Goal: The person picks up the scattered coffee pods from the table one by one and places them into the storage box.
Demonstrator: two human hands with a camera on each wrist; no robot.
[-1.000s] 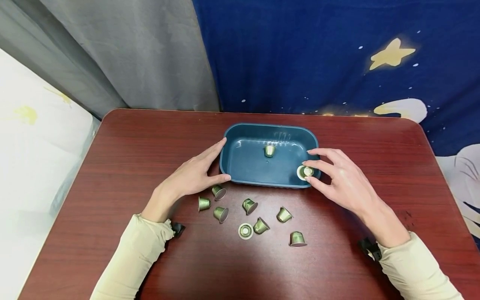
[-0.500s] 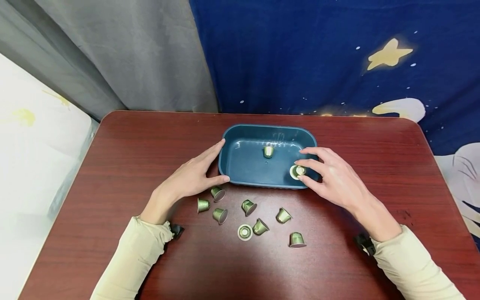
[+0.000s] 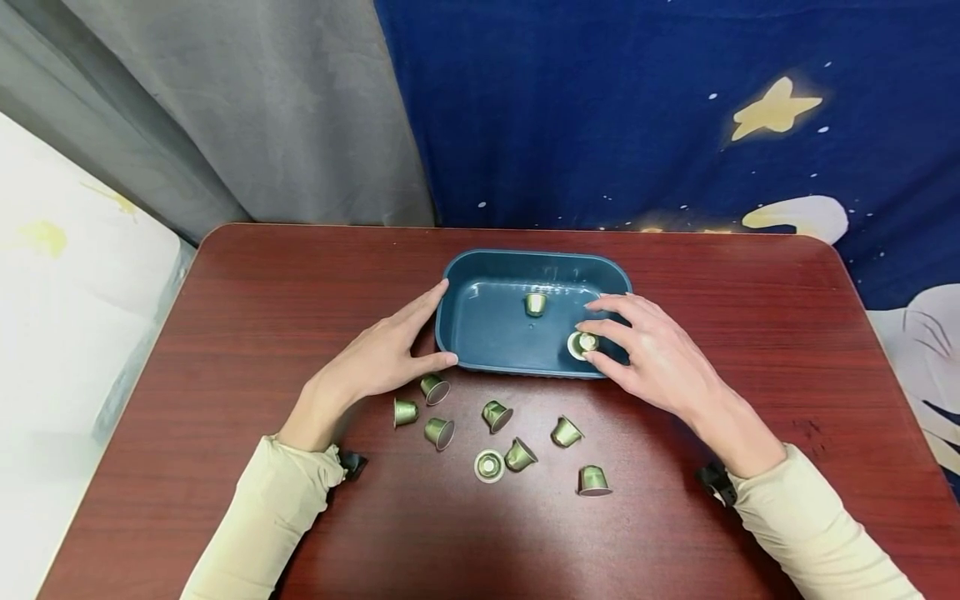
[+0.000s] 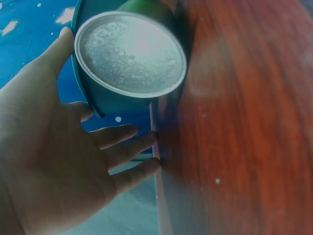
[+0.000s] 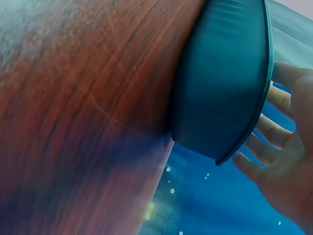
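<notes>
"Head view: what has just changed?"

"Against half a second ago, the right hand (image 3: 656, 346) has shifted toward 9 o'clock, bringing a green, cup-shaped, metallic-looking capsule (image 3: 587, 342) further inside the blue, rounded-rectangular plastic tray (image 3: 483, 332). That capsule is at 4 o'clock from the tray's middle, pinched between thumb and forefinger. Whether it touches the floor, I cannot tell."

"Meaning what for the work?"

"It's within the rim but, I'd judge, not yet let go, unlike the matching green capsule (image 3: 536, 305) resting just on the 12 o'clock side of the tray's middle."

"And the left hand (image 3: 378, 354)?"

"Spread, thumb and fingertips at the tray's 9 o'clock end."

"Counts?"

"Ten capsules: one pinched, one resting in the tray, and eight more capsules (image 3: 497, 416) on the reddish-brown, wood-grained table (image 3: 337, 275), scattered from 8 o'clock round to 5 o'clock of the tray. One tray, two hands."
</notes>
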